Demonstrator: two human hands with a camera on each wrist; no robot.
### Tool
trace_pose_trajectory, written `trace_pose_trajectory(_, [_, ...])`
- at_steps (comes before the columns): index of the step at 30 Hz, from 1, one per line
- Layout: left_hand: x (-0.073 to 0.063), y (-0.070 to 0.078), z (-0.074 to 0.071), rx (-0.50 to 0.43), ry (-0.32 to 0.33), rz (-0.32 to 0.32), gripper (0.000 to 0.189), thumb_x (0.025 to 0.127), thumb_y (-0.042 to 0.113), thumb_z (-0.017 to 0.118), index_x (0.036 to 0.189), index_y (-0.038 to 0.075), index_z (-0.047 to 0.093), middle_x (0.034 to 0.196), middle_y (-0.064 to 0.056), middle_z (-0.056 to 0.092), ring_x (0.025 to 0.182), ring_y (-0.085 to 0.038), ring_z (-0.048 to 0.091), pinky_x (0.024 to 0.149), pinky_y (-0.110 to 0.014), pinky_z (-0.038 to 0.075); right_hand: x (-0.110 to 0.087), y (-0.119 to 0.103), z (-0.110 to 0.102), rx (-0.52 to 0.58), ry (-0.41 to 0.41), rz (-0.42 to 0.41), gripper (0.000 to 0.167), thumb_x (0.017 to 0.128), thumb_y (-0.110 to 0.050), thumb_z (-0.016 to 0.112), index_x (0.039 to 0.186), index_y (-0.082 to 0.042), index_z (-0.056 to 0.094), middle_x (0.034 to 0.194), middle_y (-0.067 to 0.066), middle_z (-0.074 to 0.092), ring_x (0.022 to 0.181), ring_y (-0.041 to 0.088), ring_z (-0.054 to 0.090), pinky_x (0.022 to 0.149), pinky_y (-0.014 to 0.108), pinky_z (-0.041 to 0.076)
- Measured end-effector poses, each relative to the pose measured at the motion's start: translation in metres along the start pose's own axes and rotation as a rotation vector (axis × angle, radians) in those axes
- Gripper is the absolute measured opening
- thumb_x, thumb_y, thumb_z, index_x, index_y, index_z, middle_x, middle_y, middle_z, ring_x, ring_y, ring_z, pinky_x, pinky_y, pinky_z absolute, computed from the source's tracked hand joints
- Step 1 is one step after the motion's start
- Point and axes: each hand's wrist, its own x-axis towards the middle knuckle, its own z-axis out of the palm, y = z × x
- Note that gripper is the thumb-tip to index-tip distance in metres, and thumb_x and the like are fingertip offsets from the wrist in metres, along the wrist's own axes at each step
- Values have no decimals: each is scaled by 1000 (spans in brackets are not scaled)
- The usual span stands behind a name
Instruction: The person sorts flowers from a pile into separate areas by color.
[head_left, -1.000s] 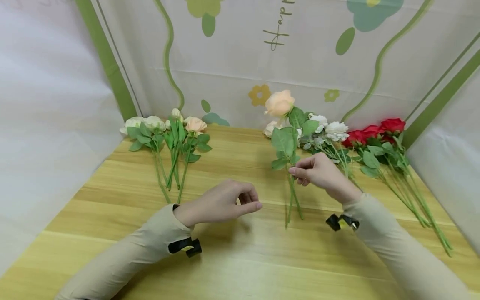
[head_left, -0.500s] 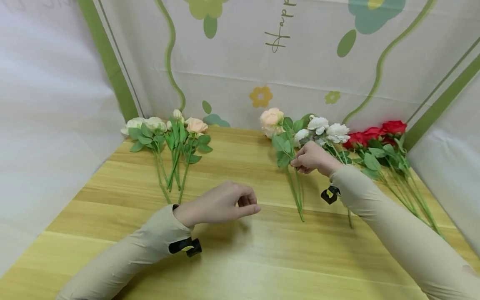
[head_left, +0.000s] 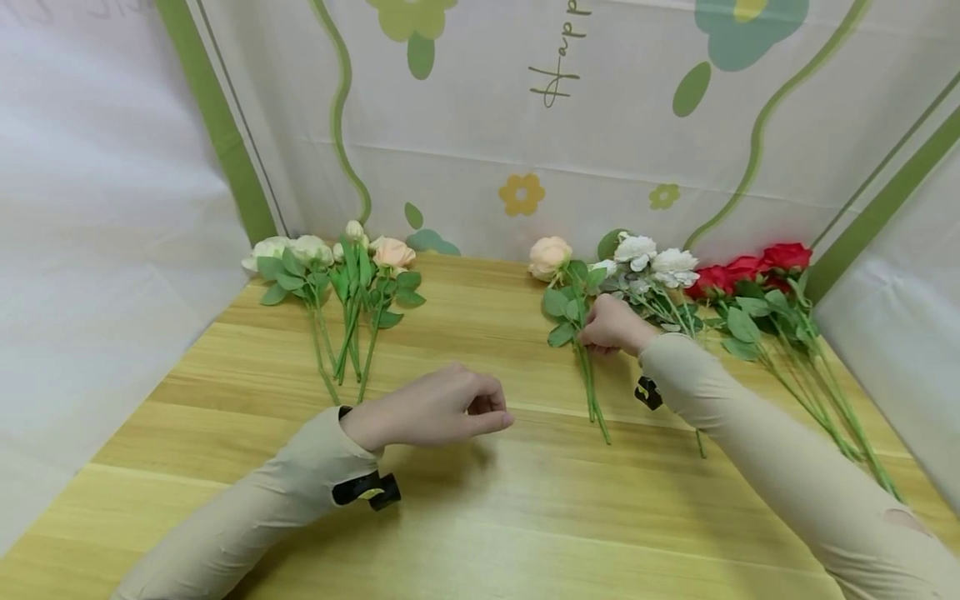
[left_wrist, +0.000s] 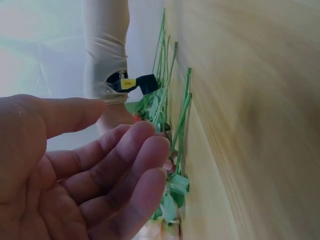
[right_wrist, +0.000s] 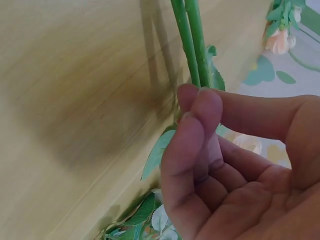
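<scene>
Two green stems [right_wrist: 190, 45] of peach roses [head_left: 550, 257] are pinched between the thumb and fingers of my right hand [head_left: 615, 323]. The rose bloom lies toward the back edge of the table, with its leaves just left of the hand and the stem ends pointing toward me. In the right wrist view the stems cast shadows on the wood. My left hand [head_left: 438, 407] hovers over the middle of the table, fingers loosely curled and holding nothing. White flowers [head_left: 675, 267] lie just beyond and right of my right hand, their stems partly hidden by the right sleeve.
Red roses [head_left: 787, 257] with long stems lie at the right end of the wooden table [head_left: 510, 517]. At the back left are cream-white flowers [head_left: 309, 248], a bunch with pale buds [head_left: 348, 275] and another peach rose [head_left: 393, 252]. A printed cloth [head_left: 465, 108] hangs behind.
My right hand has lowered the peach roses from upright to lying at the table's back, beside the white flowers, and still pinches their stems. My left hand has barely moved.
</scene>
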Motion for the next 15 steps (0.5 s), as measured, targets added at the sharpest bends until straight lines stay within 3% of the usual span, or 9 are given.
trace_pose_trajectory(8, [-1, -1, -2, 5, -43, -16, 21, 101, 26, 59, 88, 13, 69, 69, 3, 64, 56, -8, 50, 55, -23, 43, 6, 2, 5, -66, 6, -54, 36, 85, 0, 61, 49, -6, 55, 45, 6, 52, 38, 14, 43, 41, 27, 37])
trace_pose_trajectory(15, [-3, -5, -7, 10, -67, -38, 20, 101, 24, 59, 89, 11, 69, 67, 5, 60, 55, -7, 47, 54, -24, 42, -2, 3, 3, -94, 43, -37, 44, 90, -9, 61, 47, -11, 49, 44, 3, 49, 39, 14, 44, 42, 28, 39])
